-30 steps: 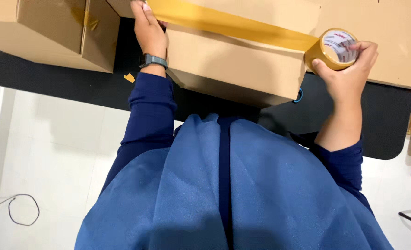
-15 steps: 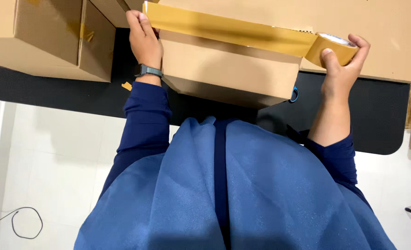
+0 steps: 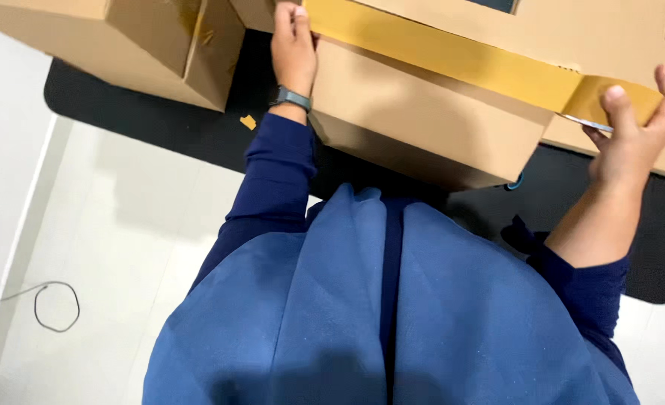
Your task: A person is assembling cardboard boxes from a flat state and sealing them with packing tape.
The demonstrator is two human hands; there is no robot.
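Tape (image 3: 452,56), a brown strip, runs across the top of the cardboard box (image 3: 422,127) that sits on the black mat (image 3: 160,124). Right hand (image 3: 632,146) clasps the tape roll (image 3: 617,101) past the box's right end, thumb over it. Left hand (image 3: 293,45) presses flat on the strip's left end, grasping nothing. Second box (image 3: 152,37) stands just left.

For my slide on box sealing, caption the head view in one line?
Left hand pins brown packing tape on a cardboard box while the right hand holds the tape roll.
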